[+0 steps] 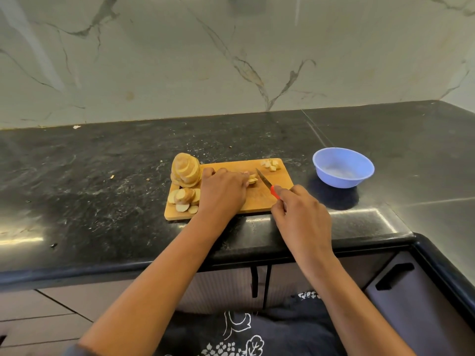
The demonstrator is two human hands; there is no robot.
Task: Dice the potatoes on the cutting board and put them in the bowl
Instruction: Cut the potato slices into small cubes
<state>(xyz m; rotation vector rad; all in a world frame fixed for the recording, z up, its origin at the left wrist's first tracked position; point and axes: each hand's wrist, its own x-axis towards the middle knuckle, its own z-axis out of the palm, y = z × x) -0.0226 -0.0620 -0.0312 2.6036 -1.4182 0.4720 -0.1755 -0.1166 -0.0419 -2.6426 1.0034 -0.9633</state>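
A few potato slices (253, 179) lie mid-way along the wooden cutting board (257, 199), poking out from under the fingertips of the left hand (222, 191). That hand rests palm down with its fingers curled over the slices and holds them against the board. The right hand (302, 214) grips the red handle of a knife (266, 183) with its fingers wrapped round it. The knife's long axis runs diagonally, and the tip points away and leftward, just beside the held slices. A tall stack of slices (185, 170) and loose rounds (183, 199) sit at the board's left end, diced pieces (270, 164) at its far right corner. The blue bowl (334, 179) stands on the black countertop (102, 176), right of the board.
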